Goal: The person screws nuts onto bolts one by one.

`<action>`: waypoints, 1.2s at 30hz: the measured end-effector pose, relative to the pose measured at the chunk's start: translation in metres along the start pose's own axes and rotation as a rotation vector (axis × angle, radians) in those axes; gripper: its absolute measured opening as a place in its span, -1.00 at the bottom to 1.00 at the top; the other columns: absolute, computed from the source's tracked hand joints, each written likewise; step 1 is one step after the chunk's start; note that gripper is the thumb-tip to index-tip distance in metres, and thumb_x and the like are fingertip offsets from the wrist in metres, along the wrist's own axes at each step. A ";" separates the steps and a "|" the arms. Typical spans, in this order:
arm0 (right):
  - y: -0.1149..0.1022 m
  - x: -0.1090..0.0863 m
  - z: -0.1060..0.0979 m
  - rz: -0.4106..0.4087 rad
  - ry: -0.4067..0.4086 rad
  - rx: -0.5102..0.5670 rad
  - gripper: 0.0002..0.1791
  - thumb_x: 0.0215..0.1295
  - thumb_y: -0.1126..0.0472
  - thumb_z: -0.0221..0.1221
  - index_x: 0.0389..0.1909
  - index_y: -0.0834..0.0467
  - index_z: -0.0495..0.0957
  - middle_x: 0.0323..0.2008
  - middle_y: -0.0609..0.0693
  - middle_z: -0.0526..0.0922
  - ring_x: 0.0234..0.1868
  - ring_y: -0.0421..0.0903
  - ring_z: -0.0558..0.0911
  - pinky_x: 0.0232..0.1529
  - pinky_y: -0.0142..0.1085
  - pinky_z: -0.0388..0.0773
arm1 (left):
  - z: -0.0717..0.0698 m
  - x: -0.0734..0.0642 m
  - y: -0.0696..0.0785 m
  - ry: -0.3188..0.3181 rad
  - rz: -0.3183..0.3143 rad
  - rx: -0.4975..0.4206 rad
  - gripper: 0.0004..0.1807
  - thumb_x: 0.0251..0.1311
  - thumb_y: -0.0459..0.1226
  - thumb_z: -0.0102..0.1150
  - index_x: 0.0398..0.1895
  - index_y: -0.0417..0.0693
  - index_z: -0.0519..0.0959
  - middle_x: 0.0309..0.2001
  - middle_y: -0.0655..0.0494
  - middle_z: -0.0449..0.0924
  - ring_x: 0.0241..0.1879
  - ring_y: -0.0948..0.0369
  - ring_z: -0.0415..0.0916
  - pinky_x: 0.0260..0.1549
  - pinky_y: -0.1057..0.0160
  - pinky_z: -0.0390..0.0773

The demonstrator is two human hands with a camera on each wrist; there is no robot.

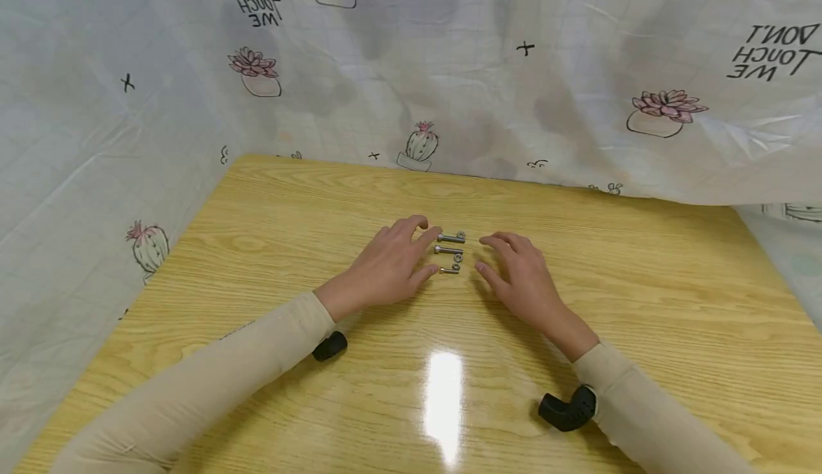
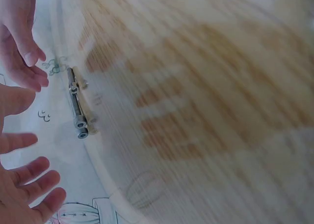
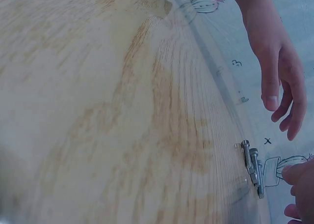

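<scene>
Three metal bolts lie in a column on the wooden table: a far one [image 1: 452, 239], a middle one [image 1: 449, 250] and a shorter near one [image 1: 448, 271]. Beside their threaded ends are a far nut [image 1: 461, 234], a middle nut [image 1: 458, 258] and a near nut [image 1: 456, 266]. My left hand [image 1: 393, 260] hovers by the bolt heads, fingers loosely bent and thumb apart, holding nothing. Across from it, past the threaded ends, my right hand [image 1: 525, 281] is likewise without a thing in its grasp. Both wrist views show a gap between fingers and bolts [image 2: 76, 103].
The wooden table [image 1: 610, 281] reaches back to a white curtain [image 1: 481, 103] printed with potted plants, which also hangs at the left. Black devices show at the left wrist [image 1: 330, 346] and right wrist [image 1: 568, 408]. A bright reflection lies on the tabletop in front.
</scene>
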State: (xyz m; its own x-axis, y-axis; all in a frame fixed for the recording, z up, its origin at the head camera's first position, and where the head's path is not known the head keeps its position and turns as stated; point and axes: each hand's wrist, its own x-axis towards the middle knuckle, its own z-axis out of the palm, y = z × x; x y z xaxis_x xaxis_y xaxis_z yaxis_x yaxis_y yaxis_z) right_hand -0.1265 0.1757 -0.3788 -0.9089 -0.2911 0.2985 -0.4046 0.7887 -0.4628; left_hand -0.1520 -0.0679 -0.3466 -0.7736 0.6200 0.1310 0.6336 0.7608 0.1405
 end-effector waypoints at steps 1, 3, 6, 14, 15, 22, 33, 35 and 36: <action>0.000 0.000 0.001 0.000 0.002 0.004 -0.54 0.33 0.06 0.21 0.17 0.17 0.50 0.17 0.19 0.50 0.26 0.20 0.40 0.22 0.27 0.25 | 0.000 0.000 0.000 0.013 0.010 0.001 -0.41 0.33 0.02 0.09 0.37 0.05 0.32 0.25 0.00 0.32 0.16 0.07 0.39 0.00 0.06 0.50; 0.000 0.000 0.002 -0.004 0.005 0.008 -0.57 0.32 0.06 0.22 0.14 0.16 0.52 0.13 0.17 0.53 0.24 0.19 0.42 0.20 0.26 0.27 | 0.001 0.000 -0.001 0.030 0.025 0.010 -0.46 0.32 0.01 0.11 0.32 0.09 0.38 0.19 0.02 0.35 0.06 0.10 0.42 -0.08 0.10 0.51; -0.002 0.000 0.003 -0.007 0.004 0.009 -0.60 0.31 0.07 0.23 0.11 0.13 0.56 0.08 0.16 0.56 0.19 0.18 0.44 0.17 0.25 0.30 | 0.001 0.000 -0.001 0.039 0.033 0.013 -0.49 0.30 0.00 0.14 0.28 0.10 0.42 0.11 0.05 0.38 -0.05 0.13 0.42 -0.14 0.13 0.50; -0.004 0.001 0.005 -0.017 0.020 0.035 -0.66 0.28 0.11 0.27 0.04 0.12 0.61 -0.04 0.13 0.63 0.08 0.14 0.51 0.10 0.20 0.37 | 0.003 0.001 -0.002 0.027 0.009 -0.036 -0.51 0.29 -0.01 0.17 0.24 0.05 0.48 -0.07 0.10 0.44 -0.22 0.20 0.39 -0.24 0.20 0.45; -0.004 0.001 0.006 -0.017 0.023 0.039 -0.66 0.28 0.11 0.27 0.03 0.12 0.62 -0.05 0.12 0.64 0.07 0.13 0.52 0.09 0.19 0.37 | 0.003 0.001 -0.002 0.032 0.004 -0.042 -0.51 0.28 -0.01 0.18 0.23 0.04 0.49 -0.09 0.10 0.45 -0.24 0.20 0.40 -0.23 0.19 0.45; -0.005 0.002 0.007 -0.001 0.031 0.082 -0.66 0.30 0.12 0.24 0.05 0.13 0.60 -0.14 0.09 0.67 0.01 0.11 0.54 0.08 0.17 0.36 | 0.004 0.001 -0.001 0.057 -0.010 -0.058 -0.59 0.27 -0.05 0.20 0.13 0.03 0.53 -0.13 0.11 0.57 -0.29 0.19 0.49 -0.25 0.17 0.47; -0.008 0.004 0.009 0.004 0.008 0.114 -0.74 0.28 0.17 0.26 -0.05 0.14 0.66 -0.19 0.05 0.67 -0.03 0.05 0.54 0.10 0.09 0.41 | 0.006 0.005 0.001 0.041 0.003 -0.130 -0.77 0.23 -0.14 0.25 -0.07 0.06 0.67 -0.31 0.17 0.64 -0.45 0.27 0.46 -0.40 0.25 0.34; -0.008 0.004 0.009 0.005 0.002 0.107 -0.76 0.27 0.18 0.27 -0.07 0.14 0.67 -0.20 0.04 0.68 -0.06 0.03 0.54 0.07 0.05 0.43 | 0.007 0.006 0.001 0.027 0.000 -0.142 -0.79 0.23 -0.15 0.26 -0.10 0.06 0.68 -0.38 0.21 0.60 -0.49 0.29 0.40 -0.44 0.29 0.33; -0.009 0.004 0.009 0.007 -0.002 0.105 -0.77 0.27 0.18 0.27 -0.08 0.13 0.68 -0.20 0.03 0.69 -0.07 0.03 0.54 0.03 0.02 0.44 | 0.007 0.007 0.001 0.017 -0.003 -0.148 -0.80 0.23 -0.15 0.25 -0.11 0.06 0.69 -0.42 0.22 0.57 -0.50 0.30 0.38 -0.47 0.31 0.32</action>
State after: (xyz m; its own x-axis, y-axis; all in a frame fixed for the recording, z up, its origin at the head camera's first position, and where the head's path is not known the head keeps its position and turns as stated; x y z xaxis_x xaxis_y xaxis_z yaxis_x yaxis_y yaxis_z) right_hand -0.1274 0.1628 -0.3814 -0.9118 -0.2871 0.2936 -0.4068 0.7296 -0.5498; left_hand -0.1566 -0.0615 -0.3524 -0.7759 0.6135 0.1469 0.6271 0.7252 0.2843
